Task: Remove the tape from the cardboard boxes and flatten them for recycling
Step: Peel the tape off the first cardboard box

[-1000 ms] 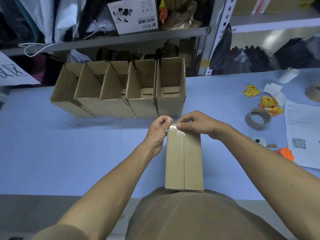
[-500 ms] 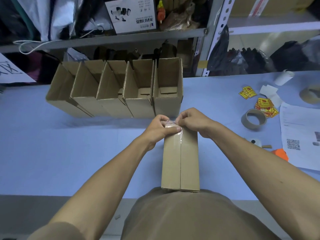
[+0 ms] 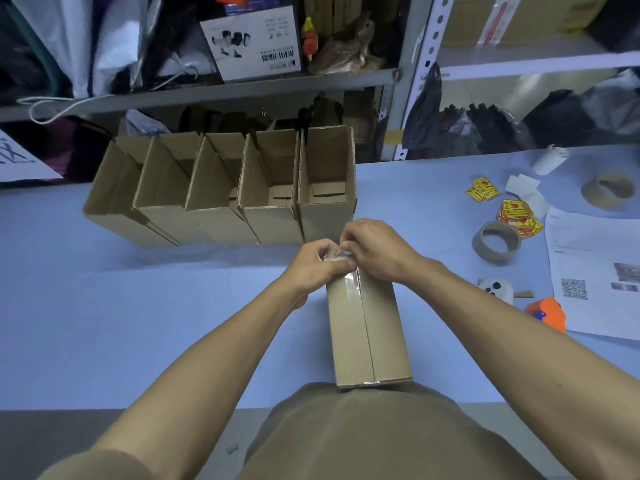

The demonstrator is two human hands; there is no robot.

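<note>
Your left hand (image 3: pixel 317 263) and right hand (image 3: pixel 375 249) both pinch the clear tape strip (image 3: pixel 351 282) at the far end of the long closed brown cardboard box (image 3: pixel 367 327), lying on the blue counter (image 3: pixel 138 323) against your body. The tape is barely lifted, so peeling and flattening remain. Five open brown boxes (image 3: pixel 221 192) wait just beyond; a tape roll (image 3: pixel 496 241) sits clear.

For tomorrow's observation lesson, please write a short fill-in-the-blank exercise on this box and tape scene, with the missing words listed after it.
1. Both hands, left hand and right hand, pinch the clear tape at the ____ end of the closed box.
2. Behind it stands a row of ____ open boxes.
3. The table is covered in ____.

Missing words: far; five; blue
</note>
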